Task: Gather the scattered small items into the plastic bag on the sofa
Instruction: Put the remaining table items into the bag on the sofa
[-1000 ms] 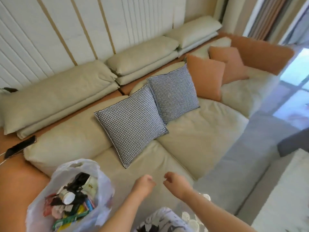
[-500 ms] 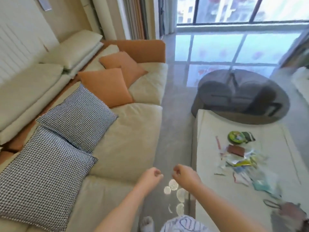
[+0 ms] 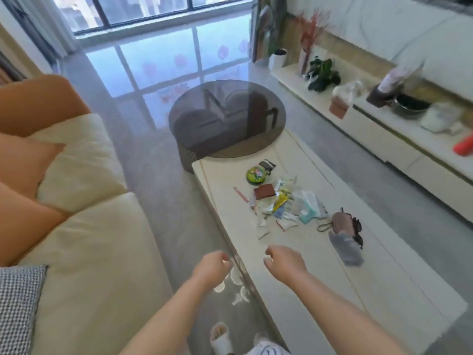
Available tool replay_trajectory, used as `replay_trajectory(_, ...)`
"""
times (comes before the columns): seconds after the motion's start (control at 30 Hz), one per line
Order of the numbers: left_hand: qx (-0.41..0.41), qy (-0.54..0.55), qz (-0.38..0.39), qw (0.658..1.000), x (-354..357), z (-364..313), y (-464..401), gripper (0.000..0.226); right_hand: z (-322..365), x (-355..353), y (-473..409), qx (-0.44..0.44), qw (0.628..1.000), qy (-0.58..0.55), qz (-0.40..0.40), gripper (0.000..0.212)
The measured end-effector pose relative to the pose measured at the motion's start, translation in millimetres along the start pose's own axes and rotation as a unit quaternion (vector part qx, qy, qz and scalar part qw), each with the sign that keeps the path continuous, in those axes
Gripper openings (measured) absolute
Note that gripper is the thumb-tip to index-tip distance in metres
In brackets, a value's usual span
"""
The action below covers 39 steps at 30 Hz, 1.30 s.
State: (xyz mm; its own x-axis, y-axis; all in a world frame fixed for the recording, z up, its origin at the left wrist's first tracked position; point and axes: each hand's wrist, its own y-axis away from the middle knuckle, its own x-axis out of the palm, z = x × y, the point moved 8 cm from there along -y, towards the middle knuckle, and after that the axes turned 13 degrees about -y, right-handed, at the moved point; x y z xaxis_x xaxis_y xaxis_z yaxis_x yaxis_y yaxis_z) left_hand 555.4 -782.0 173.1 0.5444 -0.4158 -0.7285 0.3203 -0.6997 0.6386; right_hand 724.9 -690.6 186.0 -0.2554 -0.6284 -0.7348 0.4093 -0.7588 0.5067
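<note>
Items [image 3: 284, 203] lie in a loose heap on the desk [image 3: 358, 285], ahead of my hands and a little right. My left hand [image 3: 211, 270] and right hand [image 3: 284, 262] hang near each other with fingers loosely curled, holding nothing. A pink pouch [image 3: 344, 222] sits right of the heap, a green tin [image 3: 256, 175] beyond it. Left of my hands is the sofa [image 3: 84, 252].

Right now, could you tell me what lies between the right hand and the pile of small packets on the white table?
In the head view, only bare white tabletop separates the right hand from the packet pile.
</note>
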Motion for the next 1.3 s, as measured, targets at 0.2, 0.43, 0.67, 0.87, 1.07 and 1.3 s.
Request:
replay_trajectory(0.2, 0.07, -0.044, 0.028, 0.996, -6, -67, -46, 0.032, -56, -26, -20, 0.075, 0.995, -0.047, -0.039, 0.036)
replay_trajectory(0.43, 0.063, -0.035, 0.061, 0.996, 4, -126, -108, 0.035, -105, -45, -77, 0.108, 0.99, -0.079, -0.039, 0.036)
replay_trajectory(0.67, 0.005, 0.02, 0.085, 0.996, 43, -135, -187, 0.036, -151, -28, -157, 0.124, 0.986, -0.109, -0.019, 0.037)
replay_trajectory(0.87, -0.038, 0.034, 0.098, 0.994, 85, -123, -271, 0.042, -195, 11, -232, 0.162, 0.978, -0.131, -0.012, 0.037)
replay_trajectory(1.07, -0.072, 0.052, 0.075, 0.993, 127, -110, -358, 0.047, -235, 47, -306, 0.187, 0.972, -0.134, -0.042, 0.039)
replay_trajectory(1.3, -0.153, 0.058, 0.005, 0.986, 152, -89, -405, 0.056, -261, 75, -353, 0.229, 0.952, -0.152, -0.136, 0.035)
